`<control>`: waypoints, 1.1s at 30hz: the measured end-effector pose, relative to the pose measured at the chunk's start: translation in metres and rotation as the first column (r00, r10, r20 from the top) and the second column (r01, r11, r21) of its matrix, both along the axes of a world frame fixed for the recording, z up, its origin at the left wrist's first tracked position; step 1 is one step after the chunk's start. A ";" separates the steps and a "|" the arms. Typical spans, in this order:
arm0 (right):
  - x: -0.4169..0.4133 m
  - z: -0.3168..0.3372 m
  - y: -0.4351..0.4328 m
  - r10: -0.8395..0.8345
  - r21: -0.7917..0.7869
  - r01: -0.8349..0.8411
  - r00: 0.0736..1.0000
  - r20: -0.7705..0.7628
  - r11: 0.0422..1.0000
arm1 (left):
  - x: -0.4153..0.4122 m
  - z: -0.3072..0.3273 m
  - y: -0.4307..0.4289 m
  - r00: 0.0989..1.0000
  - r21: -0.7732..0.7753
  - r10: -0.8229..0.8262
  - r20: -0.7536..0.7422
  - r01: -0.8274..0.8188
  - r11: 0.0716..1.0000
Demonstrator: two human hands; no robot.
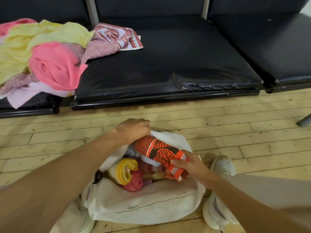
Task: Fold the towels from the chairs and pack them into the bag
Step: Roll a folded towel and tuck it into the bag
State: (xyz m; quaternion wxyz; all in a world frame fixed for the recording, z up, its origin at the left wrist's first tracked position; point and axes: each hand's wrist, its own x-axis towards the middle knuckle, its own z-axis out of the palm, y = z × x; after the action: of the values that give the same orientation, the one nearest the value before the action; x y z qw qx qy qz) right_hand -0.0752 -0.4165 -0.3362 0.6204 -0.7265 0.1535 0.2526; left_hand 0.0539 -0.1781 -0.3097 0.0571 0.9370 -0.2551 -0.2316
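Observation:
A white cloth bag [144, 204] stands open on the wooden floor. Inside lie rolled towels, among them a yellow one [125, 170] and a pink one [135, 181]. My right hand [190, 165] grips the near end of a rolled orange patterned towel [159, 151] that lies across the bag's mouth. My left hand [133, 131] holds the bag's far rim beside the towel's other end. Unfolded towels are piled on the left chair: a yellow towel [33, 39], a pink towel [55, 66] and a maroon patterned towel [114, 39].
Black padded chairs [168, 61] stand in a row behind the bag. My white shoes [223, 167] are on the floor right of the bag. A chair leg [304, 121] shows at the right edge.

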 end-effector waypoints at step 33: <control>0.018 0.038 0.032 0.583 -0.903 -0.159 0.805 0.116 0.398 | -0.033 0.085 -0.015 0.989 -0.031 -0.151 -0.002 0.151 0.988</control>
State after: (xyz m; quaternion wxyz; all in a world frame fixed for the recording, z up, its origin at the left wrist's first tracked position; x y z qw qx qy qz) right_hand -0.0571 -0.3846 -0.2986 0.1144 -0.9855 -0.0483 0.1154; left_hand 0.0212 -0.1934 -0.2246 0.0545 0.9135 -0.3287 -0.2334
